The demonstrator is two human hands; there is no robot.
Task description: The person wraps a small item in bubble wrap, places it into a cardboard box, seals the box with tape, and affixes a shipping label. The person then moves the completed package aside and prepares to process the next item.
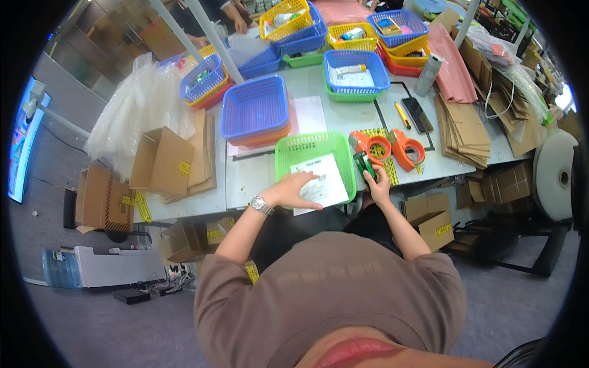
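Note:
A light green plastic basket (285,146) sits at the table's front edge, directly before me. White printed sheets (330,184) lie in it, their near corner reaching over the basket's front rim. My left hand (293,190), with a silver watch on the wrist, rests on these sheets with its fingers spread. Just right of the basket, my right hand (378,184) is closed round a small dark green package (364,163); its exact kind is unclear. Beside that package are two orange tape dispensers (372,145) with yellow-and-black tape.
Stacked blue baskets (254,110) stand behind the green one. An open carton (161,161) and bubble wrap (132,110) are at left. A yellow cutter (403,115), a phone (418,115) and flat cardboard pieces (460,132) lie at right. Another person's hand (239,24) shows across the table.

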